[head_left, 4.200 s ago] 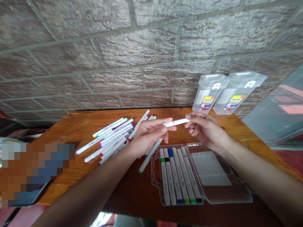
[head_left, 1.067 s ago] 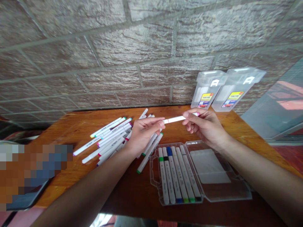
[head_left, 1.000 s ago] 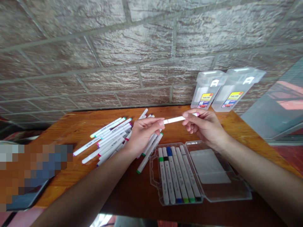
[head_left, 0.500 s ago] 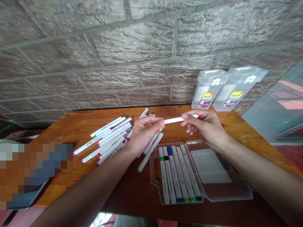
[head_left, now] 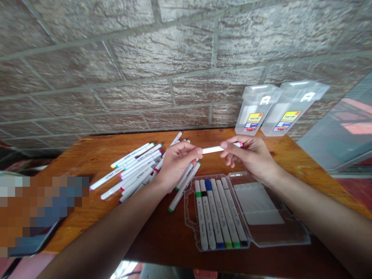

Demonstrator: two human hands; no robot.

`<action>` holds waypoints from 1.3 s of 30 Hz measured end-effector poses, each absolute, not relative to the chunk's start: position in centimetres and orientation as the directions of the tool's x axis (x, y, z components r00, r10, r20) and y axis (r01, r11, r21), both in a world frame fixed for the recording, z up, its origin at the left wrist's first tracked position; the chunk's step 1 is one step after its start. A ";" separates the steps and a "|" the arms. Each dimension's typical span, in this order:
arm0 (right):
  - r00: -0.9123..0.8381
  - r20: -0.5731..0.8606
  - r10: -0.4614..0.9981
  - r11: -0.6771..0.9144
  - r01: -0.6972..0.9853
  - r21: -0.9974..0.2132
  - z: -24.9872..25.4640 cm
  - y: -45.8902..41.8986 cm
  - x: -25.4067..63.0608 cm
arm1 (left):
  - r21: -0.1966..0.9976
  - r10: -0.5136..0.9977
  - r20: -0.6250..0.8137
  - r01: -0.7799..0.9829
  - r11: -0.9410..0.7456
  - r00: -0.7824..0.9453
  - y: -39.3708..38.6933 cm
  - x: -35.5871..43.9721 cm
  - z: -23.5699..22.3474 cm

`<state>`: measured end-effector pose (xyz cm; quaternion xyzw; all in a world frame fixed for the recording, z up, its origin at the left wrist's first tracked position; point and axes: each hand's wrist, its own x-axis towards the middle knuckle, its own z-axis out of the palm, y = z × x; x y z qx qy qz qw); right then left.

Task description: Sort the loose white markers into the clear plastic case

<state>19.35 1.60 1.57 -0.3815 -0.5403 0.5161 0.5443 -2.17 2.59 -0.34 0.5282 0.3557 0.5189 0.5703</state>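
Note:
A white marker (head_left: 212,149) with a pink end is held almost level above the table, between both hands. My left hand (head_left: 181,157) pinches its left end, hiding that tip under the fingers. Toward the pink end, my right hand (head_left: 245,151) grips it between thumb and fingers. Below the hands lies an open clear plastic case (head_left: 190,221), its lid (head_left: 296,232) folded out to the right. Several white markers (head_left: 213,217) with green, black and blue bands stand side by side in its left half. Loose markers (head_left: 136,172) are heaped left of my left hand, partly behind it.
Two translucent containers (head_left: 252,112) with yellow and blue labels stand at the back right, against the stone-patterned wall (head_left: 130,69). The wooden table (head_left: 78,162) ends at the wall. A pixelated patch covers the left edge. One green-capped marker (head_left: 177,199) lies beside the case.
The held marker has shifted slightly left at its pink end, and the pink line by my left fingertips no longer shows. Both hands stay nearly in place; the case and heap are unchanged.

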 end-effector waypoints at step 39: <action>-0.180 0.211 0.961 0.194 -0.109 -0.975 0.9 1.7 19.5 | 0.977 0.955 0.211 -0.082 -0.198 0.208 2.7 -2.2 -0.4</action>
